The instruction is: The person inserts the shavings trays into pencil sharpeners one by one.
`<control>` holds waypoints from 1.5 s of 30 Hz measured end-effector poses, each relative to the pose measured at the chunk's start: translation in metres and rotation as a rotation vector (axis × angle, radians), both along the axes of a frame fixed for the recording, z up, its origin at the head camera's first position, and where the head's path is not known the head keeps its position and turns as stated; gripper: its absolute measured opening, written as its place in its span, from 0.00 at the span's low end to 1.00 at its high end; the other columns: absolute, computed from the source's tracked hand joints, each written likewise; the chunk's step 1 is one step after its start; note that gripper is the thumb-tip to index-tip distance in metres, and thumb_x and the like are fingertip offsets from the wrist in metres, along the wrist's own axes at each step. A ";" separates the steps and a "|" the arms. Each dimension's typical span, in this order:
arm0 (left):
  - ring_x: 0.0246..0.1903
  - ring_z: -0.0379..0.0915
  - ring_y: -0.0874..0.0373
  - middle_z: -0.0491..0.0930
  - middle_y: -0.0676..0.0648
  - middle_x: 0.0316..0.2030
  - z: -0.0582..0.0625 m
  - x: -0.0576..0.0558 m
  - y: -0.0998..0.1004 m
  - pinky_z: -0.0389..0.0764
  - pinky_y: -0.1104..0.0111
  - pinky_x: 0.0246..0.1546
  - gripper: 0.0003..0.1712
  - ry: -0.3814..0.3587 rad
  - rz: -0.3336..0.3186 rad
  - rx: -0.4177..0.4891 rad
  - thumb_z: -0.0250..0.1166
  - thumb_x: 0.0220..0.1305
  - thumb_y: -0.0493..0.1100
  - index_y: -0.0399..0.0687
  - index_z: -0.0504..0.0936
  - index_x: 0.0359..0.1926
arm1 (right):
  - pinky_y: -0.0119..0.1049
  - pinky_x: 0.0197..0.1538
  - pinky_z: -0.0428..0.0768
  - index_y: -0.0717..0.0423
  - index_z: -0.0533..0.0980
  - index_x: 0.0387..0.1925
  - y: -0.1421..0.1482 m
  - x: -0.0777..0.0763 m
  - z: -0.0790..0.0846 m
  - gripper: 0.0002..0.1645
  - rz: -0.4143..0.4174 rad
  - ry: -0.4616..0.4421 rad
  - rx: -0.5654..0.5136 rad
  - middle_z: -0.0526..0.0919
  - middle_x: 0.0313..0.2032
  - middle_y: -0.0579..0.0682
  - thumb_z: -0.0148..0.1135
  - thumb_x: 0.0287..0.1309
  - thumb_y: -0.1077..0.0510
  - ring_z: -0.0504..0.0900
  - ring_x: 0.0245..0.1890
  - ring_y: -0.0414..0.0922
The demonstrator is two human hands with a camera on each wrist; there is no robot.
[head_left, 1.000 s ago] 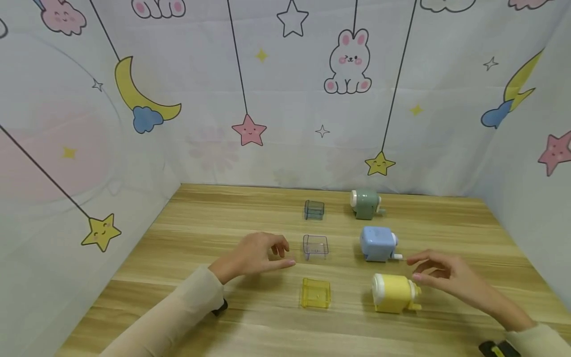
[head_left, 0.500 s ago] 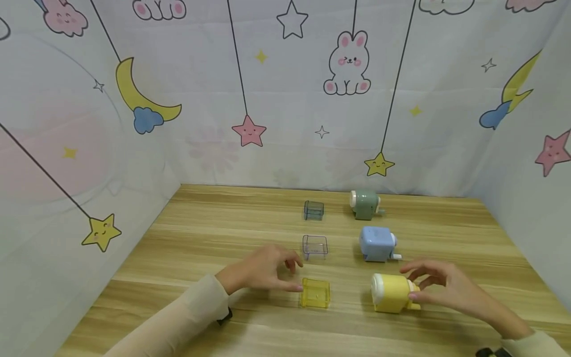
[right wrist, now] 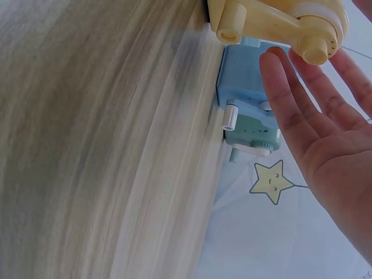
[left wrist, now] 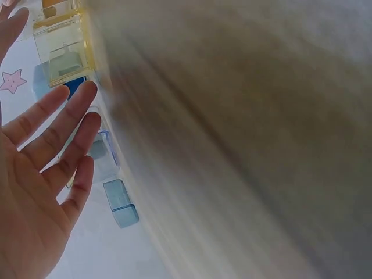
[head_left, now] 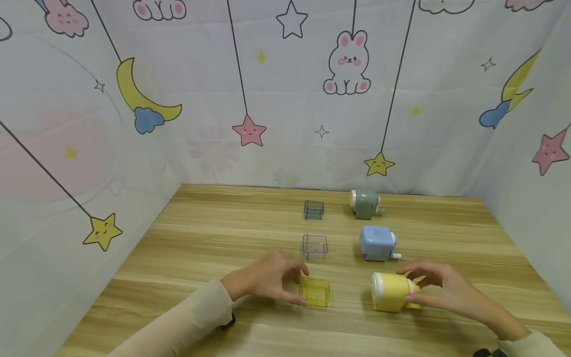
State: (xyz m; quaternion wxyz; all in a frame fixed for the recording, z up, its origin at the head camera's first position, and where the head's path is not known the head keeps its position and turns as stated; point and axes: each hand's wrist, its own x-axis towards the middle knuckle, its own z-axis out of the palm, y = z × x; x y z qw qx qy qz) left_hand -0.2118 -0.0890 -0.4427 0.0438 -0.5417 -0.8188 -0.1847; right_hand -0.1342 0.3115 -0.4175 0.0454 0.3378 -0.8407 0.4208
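Note:
A see-through yellow pencil sharpener drawer (head_left: 315, 292) lies on the table, nearest the front. My left hand (head_left: 273, 277) is at its left end, thumb on the near side and fingers on the far side; contact cannot be told. In the left wrist view the fingers of the left hand (left wrist: 46, 157) are loosely spread, with the yellow drawer (left wrist: 65, 49) beyond them. To the right stands a yellow crank pencil sharpener (head_left: 391, 292). My right hand (head_left: 441, 287) is at its crank end, thumb and fingers apart. In the right wrist view those fingers are nearly straight, just beside the crank (right wrist: 273, 26).
Behind the yellow sharpener stand a blue sharpener (head_left: 376, 243) and a green sharpener (head_left: 366, 204). A clear purple-edged drawer (head_left: 315, 245) and a smoky grey-blue drawer (head_left: 314, 209) lie to their left. A printed cloth (head_left: 285, 163) borders the wooden table (head_left: 214, 213).
My left hand has moved toward me and right, from beside the clear drawer to the yellow drawer. My right hand has come slightly nearer and left, to the yellow sharpener's crank end.

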 end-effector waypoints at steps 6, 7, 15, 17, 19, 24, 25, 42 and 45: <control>0.35 0.65 0.74 0.74 0.68 0.30 -0.001 0.000 0.002 0.65 0.68 0.43 0.35 0.029 -0.005 -0.009 0.58 0.44 0.76 0.59 0.75 0.45 | 0.35 0.34 0.78 0.55 0.74 0.46 -0.001 0.000 -0.004 0.28 0.002 0.019 0.012 0.77 0.45 0.52 0.72 0.38 0.65 0.78 0.38 0.44; 0.35 0.65 0.74 0.73 0.68 0.30 -0.001 0.000 0.003 0.64 0.68 0.43 0.35 0.035 -0.009 -0.014 0.58 0.44 0.76 0.59 0.75 0.45 | 0.35 0.34 0.78 0.55 0.74 0.46 -0.001 0.000 -0.004 0.28 0.003 0.020 0.008 0.77 0.45 0.52 0.72 0.39 0.65 0.78 0.38 0.44; 0.35 0.63 0.75 0.72 0.68 0.30 0.000 0.001 0.005 0.63 0.63 0.46 0.31 0.073 -0.008 -0.050 0.59 0.46 0.74 0.60 0.75 0.43 | 0.35 0.35 0.77 0.55 0.73 0.48 -0.004 0.001 -0.002 0.28 0.020 -0.007 -0.022 0.78 0.45 0.50 0.71 0.41 0.65 0.78 0.36 0.44; 0.35 0.62 0.75 0.72 0.67 0.30 0.001 0.001 0.005 0.62 0.62 0.47 0.31 0.076 -0.002 -0.056 0.59 0.46 0.74 0.60 0.75 0.43 | 0.35 0.35 0.77 0.54 0.73 0.48 -0.003 0.001 -0.003 0.28 0.018 -0.015 -0.022 0.78 0.45 0.49 0.71 0.41 0.65 0.78 0.36 0.44; 0.36 0.62 0.74 0.72 0.67 0.29 0.002 0.002 0.006 0.62 0.62 0.47 0.31 0.074 0.002 -0.060 0.59 0.46 0.74 0.60 0.75 0.43 | 0.35 0.36 0.77 0.54 0.73 0.48 -0.003 0.001 -0.003 0.28 0.017 -0.020 -0.025 0.78 0.45 0.50 0.71 0.41 0.65 0.78 0.36 0.44; 0.36 0.62 0.74 0.72 0.67 0.29 0.003 0.003 0.006 0.63 0.63 0.46 0.31 0.060 0.004 -0.067 0.59 0.47 0.74 0.59 0.76 0.43 | 0.35 0.36 0.77 0.54 0.74 0.47 -0.002 0.001 -0.004 0.27 0.014 -0.035 -0.037 0.78 0.45 0.50 0.71 0.41 0.65 0.78 0.36 0.45; 0.36 0.62 0.74 0.72 0.67 0.29 0.003 0.003 0.006 0.63 0.64 0.46 0.31 0.058 0.005 -0.070 0.59 0.47 0.73 0.58 0.76 0.43 | 0.35 0.36 0.77 0.54 0.74 0.47 -0.002 0.001 -0.004 0.27 0.015 -0.035 -0.038 0.78 0.45 0.50 0.71 0.41 0.65 0.78 0.36 0.45; 0.36 0.62 0.72 0.72 0.67 0.29 0.009 0.006 0.010 0.63 0.65 0.44 0.30 0.056 0.024 -0.119 0.60 0.47 0.73 0.58 0.76 0.42 | 0.35 0.38 0.77 0.53 0.75 0.43 -0.002 0.000 -0.007 0.24 0.033 -0.018 -0.053 0.77 0.45 0.53 0.71 0.40 0.67 0.78 0.39 0.46; 0.36 0.62 0.71 0.73 0.66 0.29 0.010 0.006 0.011 0.63 0.64 0.45 0.30 0.047 0.027 -0.121 0.60 0.47 0.73 0.58 0.76 0.42 | 0.35 0.38 0.77 0.54 0.75 0.44 -0.001 0.000 -0.007 0.25 0.042 -0.012 -0.061 0.77 0.45 0.54 0.71 0.40 0.68 0.78 0.39 0.46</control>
